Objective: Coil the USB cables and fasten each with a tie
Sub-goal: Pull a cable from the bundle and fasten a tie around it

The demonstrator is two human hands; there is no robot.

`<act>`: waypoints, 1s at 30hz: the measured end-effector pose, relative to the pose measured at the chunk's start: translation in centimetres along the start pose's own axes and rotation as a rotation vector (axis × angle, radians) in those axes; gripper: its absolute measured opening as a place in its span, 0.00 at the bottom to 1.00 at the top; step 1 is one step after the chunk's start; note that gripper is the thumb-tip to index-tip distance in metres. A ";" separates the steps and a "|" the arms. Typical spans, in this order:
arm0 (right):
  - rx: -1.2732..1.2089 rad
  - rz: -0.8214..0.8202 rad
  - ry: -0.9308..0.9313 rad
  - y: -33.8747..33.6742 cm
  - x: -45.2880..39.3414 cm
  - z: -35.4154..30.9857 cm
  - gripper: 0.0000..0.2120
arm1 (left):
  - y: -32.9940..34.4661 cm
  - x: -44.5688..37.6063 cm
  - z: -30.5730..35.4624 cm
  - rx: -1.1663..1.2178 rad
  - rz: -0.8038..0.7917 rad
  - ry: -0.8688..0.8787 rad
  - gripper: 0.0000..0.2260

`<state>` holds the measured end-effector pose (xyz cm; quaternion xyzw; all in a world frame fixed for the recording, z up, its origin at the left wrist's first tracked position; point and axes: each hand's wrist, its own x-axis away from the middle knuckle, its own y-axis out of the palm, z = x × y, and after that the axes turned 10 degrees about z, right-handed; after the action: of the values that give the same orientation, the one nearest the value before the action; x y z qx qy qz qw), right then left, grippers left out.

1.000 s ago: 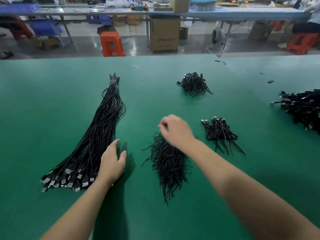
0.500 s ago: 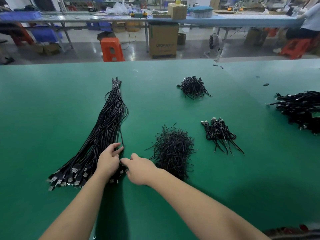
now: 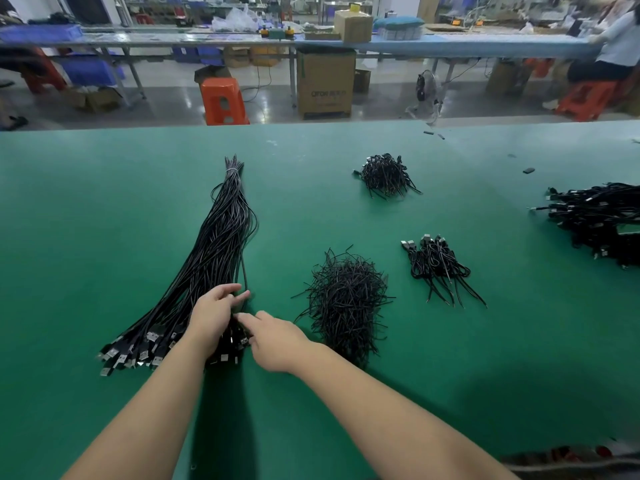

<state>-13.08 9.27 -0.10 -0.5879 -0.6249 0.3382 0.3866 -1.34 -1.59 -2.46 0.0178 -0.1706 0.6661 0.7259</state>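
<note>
Nearest to the person, both hands meet at the plug end of the big bunch of cables. The left hand lies on top of the bunch, just above the shiny plugs. Its fingers are bent a little and spread over the cables, with the fingertips at the right edge of the bunch. I cannot tell if it has picked one cable out.

The right hand comes in from the right side. Its first finger sticks out and touches the cables just under the left hand's fingers. The other fingers are curled loosely. It does not seem to hold anything yet.

The bunch is long and thin. Its plugs fan out close to the person on the left, and the wires run up and away to a tight point far off, where a pale band goes round them. So a cable has to slide out toward the person, along that line. Both hands are at the bunch, and the left one is already on it.

Just to the right of the hands sits the pile of ties, close to the right arm. I think the right hand can reach it fast.

A bit farther right lies a small group of coiled cables. Farther still is another small heap, and a big heap at the right edge of the green table.
</note>
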 end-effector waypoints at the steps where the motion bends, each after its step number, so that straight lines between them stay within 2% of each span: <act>1: 0.019 -0.021 -0.008 -0.1 -0.2 0.0 0.29 | -0.3 -0.2 -0.1 0.068 -0.017 -0.031 0.13; 4: 0.070 -0.085 -0.024 -0.3 -0.8 -0.4 0.29 | -0.8 -0.7 -0.5 0.181 -0.045 -0.061 0.12; 7: 0.071 -0.093 -0.008 -0.9 -1.4 -0.8 0.23 | -0.8 -0.9 -0.8 0.227 -0.023 -0.044 0.12; 14: -0.030 0.073 0.105 -1.5 -2.5 -0.1 0.12 | -1.2 -1.1 -0.6 0.366 0.009 -0.037 0.15; 17: -0.277 0.204 0.284 -1.5 -2.6 0.1 0.11 | -1.1 -0.9 -0.6 0.362 0.018 -0.029 0.14; 19: -0.441 0.276 0.390 -1.5 -2.8 0.3 0.06 | -1.0 -0.8 -0.6 0.336 0.008 -0.022 0.13; 20: -0.519 0.288 0.427 -1.5 -2.9 0.4 0.03 | -1.0 -0.8 -0.6 0.321 0.003 -0.022 0.13; 23: -0.812 0.247 0.516 -1.7 -2.8 0.4 0.07 | -0.8 -0.8 -0.7 0.288 -0.005 -0.017 0.11; 26: -1.098 0.187 0.543 -2.2 -2.4 0.0 0.09 | -0.6 -0.9 -0.8 0.246 -0.004 0.000 0.08; 30: -1.267 0.162 0.461 -3.8 -2.0 -0.2 0.14 | -0.5 -1.0 -1.0 0.169 -0.022 0.028 0.12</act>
<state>-14.67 7.01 3.13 -0.8030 -0.5580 -0.1993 0.0642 -0.66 -2.38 -3.55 0.0717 -0.1036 0.6702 0.7314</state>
